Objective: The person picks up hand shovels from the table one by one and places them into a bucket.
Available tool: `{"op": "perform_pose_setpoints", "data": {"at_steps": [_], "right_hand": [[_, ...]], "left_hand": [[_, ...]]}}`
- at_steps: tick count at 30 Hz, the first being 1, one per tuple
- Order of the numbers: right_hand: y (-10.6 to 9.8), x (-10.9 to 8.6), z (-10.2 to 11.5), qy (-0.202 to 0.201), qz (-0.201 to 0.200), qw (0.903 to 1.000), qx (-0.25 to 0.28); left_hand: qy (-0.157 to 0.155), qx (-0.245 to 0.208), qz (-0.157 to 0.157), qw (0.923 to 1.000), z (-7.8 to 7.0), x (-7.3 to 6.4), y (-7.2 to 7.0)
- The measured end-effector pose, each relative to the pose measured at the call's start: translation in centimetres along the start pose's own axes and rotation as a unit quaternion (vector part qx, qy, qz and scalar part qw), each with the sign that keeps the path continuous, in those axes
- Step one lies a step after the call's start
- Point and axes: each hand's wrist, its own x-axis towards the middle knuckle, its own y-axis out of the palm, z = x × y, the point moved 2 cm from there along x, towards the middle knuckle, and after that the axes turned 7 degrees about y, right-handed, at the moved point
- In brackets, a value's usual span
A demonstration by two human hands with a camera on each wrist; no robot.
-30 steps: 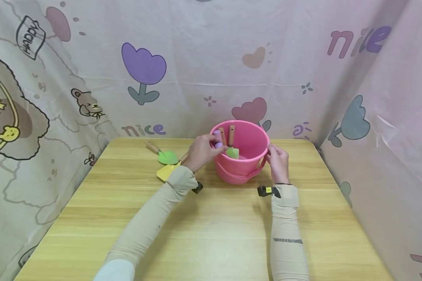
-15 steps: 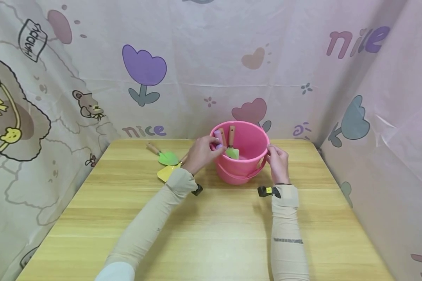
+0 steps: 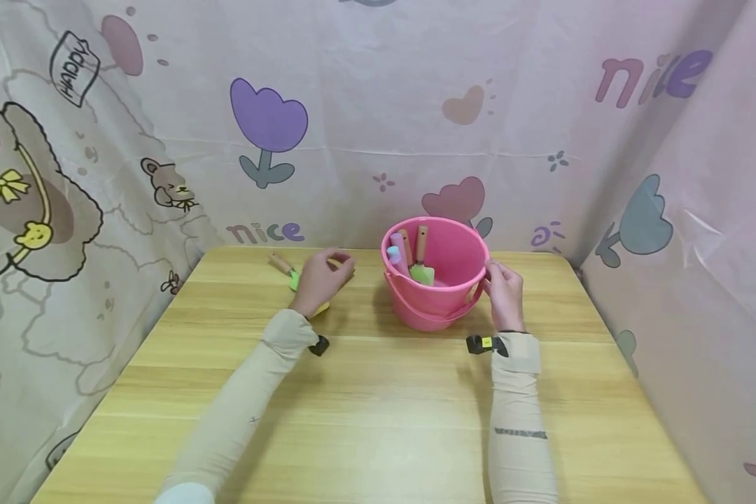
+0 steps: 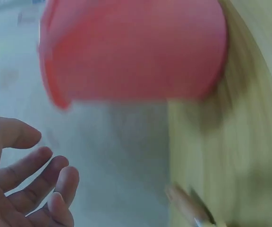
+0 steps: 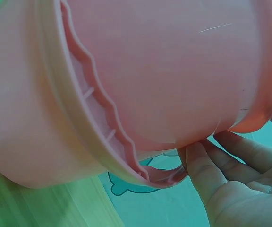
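Note:
A pink bucket (image 3: 430,306) stands upright near the back of the table, with its handle hanging down in front. In it are purple and pink sticks (image 3: 397,256), one with a blue end, wooden handles (image 3: 421,245) and a small light-green blade (image 3: 423,274). My right hand (image 3: 506,292) grips the bucket's rim on the right; in the right wrist view its fingers (image 5: 204,172) touch the rim and handle. To the left, my left hand (image 3: 323,278) hangs above two small shovels, fingers loosely curled around nothing. It partly hides the green shovel (image 3: 281,263) and mostly hides the yellow shovel (image 3: 323,308).
The wooden table (image 3: 378,413) extends toward the front. A patterned curtain (image 3: 353,126) encloses its back and both sides, close behind the bucket. A black wrist camera (image 3: 319,345) sits at the left cuff, another camera (image 3: 481,344) at the right.
My left hand has let go of the sticks at the bucket's left rim and moved left over the shovels. The right hand keeps its grip, and the view has shifted slightly.

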Motion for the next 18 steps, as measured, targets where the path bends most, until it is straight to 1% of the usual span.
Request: {"op": "perform_pose_setpoints", "data": {"at_steps": [4,7,10,14,18], "right_hand": [[-0.1,0.0,0.0,0.001,-0.001,1.0,-0.002],[-0.1,0.0,0.0,0.005,0.0,1.0,-0.004],[-0.2,0.1,0.0,0.008,0.001,1.0,-0.005],[-0.2,0.1,0.0,0.0,-0.004,1.0,0.003],[0.1,0.2,-0.1,0.003,-0.004,0.9999,0.015]], "left_hand": [[-0.052,0.007,-0.005,0.9986,4.0,-0.3,-2.5],[-0.094,0.008,-0.01,0.9955,6.7,-0.6,-4.4],[-0.134,-0.017,-0.021,0.9907,9.0,-0.9,-5.9],[-0.187,-0.048,-0.031,0.9807,11.4,-1.0,-7.3],[-0.227,-0.047,-0.037,0.9721,13.2,-1.2,-8.2]]}}
